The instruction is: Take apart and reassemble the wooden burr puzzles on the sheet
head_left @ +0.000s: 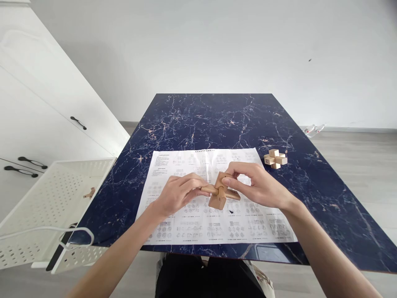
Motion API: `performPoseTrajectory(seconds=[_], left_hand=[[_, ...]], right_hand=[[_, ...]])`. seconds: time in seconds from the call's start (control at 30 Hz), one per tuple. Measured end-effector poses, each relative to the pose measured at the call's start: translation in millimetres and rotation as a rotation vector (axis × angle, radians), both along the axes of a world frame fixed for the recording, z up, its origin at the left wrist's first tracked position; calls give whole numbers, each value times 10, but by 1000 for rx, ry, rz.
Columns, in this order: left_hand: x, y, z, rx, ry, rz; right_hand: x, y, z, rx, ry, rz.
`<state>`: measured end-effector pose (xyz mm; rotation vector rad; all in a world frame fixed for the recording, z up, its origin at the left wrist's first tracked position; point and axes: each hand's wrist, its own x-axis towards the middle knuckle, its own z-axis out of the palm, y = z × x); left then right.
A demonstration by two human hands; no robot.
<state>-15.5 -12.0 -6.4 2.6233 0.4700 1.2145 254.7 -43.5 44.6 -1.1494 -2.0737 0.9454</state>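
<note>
Indoors, blue marbled table [198, 124], pale wall [217, 49], cabinets [46, 103]

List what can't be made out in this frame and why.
Head view, all items:
Paper sheet: fine print too small to read; middle partly covered by left hand, right hand and held wooden puzzle.
Held puzzle's inner joint: hidden by its own pieces.
Small block puzzle: underside and far side face away.
White perforated rack: cut off by left edge.

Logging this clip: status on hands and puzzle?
Left hand pinching rod of wooden interlocking puzzle; right hand on upper block. Printed sheet beneath; nothing blocking.
</note>
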Motion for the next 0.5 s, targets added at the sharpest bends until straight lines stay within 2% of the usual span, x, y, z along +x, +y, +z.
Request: performPoseTrajectory(seconds=[0.1, 0.27, 0.4, 0.5], left_hand=[[-9, 17, -9, -33, 73, 79], [-32, 36, -91, -158, 185, 236], [-26, 39, -132, -158, 258, 263], [-17, 36, -145, -151, 277, 267]], right_hand=[[39, -16, 4, 35, -58, -74], [257, 65, 20, 218, -181, -278], [530, 239, 23, 308, -283, -469], [714, 389, -12, 310, -370, -588]])
